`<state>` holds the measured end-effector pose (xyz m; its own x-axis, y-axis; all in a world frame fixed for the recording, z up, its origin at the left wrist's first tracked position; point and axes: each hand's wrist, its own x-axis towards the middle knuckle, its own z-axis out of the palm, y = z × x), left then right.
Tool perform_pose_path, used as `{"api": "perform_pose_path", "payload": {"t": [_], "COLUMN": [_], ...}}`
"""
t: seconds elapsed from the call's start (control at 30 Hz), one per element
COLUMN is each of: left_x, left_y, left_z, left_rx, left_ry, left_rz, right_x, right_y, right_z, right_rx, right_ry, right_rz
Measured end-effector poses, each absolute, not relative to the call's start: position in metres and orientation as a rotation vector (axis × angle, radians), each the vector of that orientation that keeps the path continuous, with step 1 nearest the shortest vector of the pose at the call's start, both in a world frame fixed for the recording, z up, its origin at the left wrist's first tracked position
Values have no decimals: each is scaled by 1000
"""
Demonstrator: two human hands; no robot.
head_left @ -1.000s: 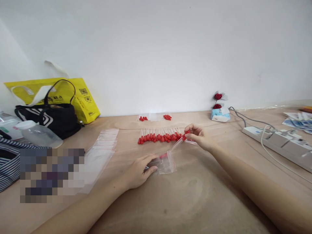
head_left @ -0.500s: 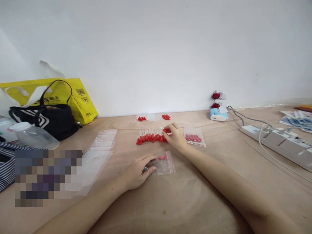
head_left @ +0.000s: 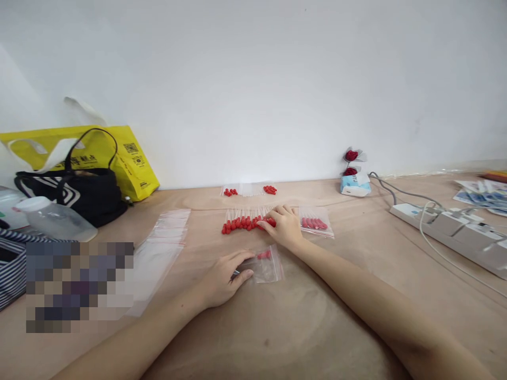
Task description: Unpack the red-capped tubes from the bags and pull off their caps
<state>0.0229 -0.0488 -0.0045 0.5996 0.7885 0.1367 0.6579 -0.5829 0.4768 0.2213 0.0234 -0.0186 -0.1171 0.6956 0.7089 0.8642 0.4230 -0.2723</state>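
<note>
My left hand (head_left: pixel 226 276) lies on the wooden table, its fingers pinching the mouth of a small clear zip bag (head_left: pixel 266 264) with one red-tipped piece inside. My right hand (head_left: pixel 282 226) rests over the right end of a row of red-tipped clear droppers (head_left: pixel 243 221), fingers curled down onto them. Just to the right of that hand lies a filled zip bag (head_left: pixel 316 223) of red-tipped droppers.
A stack of empty zip bags (head_left: pixel 160 248) lies at left, beside a black handbag (head_left: pixel 85 192), a yellow bag (head_left: pixel 130 155) and a plastic bottle (head_left: pixel 55 219). Two small filled bags (head_left: pixel 249 190) sit by the wall. A power strip (head_left: pixel 451 229) with cables lies at right.
My right hand set a filled bag down at the right, then moved left onto the row of droppers. My left hand stayed on the small bag.
</note>
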Motion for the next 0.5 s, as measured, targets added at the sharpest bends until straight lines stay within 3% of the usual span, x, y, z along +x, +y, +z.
{"api": "perform_pose_path", "payload": {"t": [0.3, 0.5], "left_x": [23, 23], "left_y": [-49, -49], "left_z": [-5, -4], "left_rx": [2454, 2452], "left_ry": [1179, 1160], "left_rz": [479, 475], "right_x": [259, 245], "right_y": [-36, -37], "right_z": [-27, -25], "right_rx": [-1151, -1172], "right_ry": [-2078, -2149], "right_rz": [294, 399]}}
